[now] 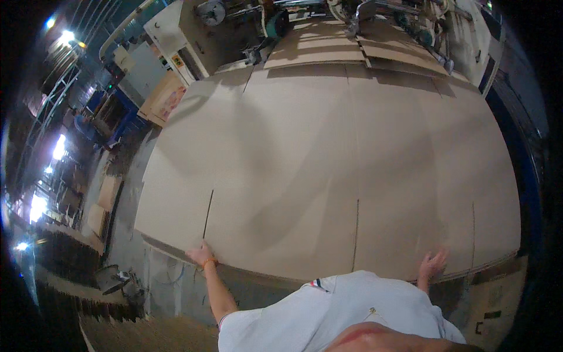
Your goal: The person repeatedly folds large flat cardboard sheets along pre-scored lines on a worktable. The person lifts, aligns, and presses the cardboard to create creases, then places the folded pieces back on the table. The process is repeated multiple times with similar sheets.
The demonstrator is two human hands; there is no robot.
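A large brown cardboard sheet (293, 176) lies flat in front of me, on top of other sheets whose edges show along the near side. Dark slots are cut into its near half. My left hand (202, 254) grips the near edge at the left, beside the end of one slot. Farther right, my right hand (433, 263) is over the near edge with its fingers apart, holding nothing. Whether its fingertips touch the sheet is hard to tell.
Beyond the sheet stands a machine (346, 17) with rollers and wheels, with more cardboard sheets (316, 44) at its mouth. A pale machine cabinet (173, 38) rises at the far left. Cardboard pieces (105, 202) lie on the left floor; a dark blue frame runs along the right.
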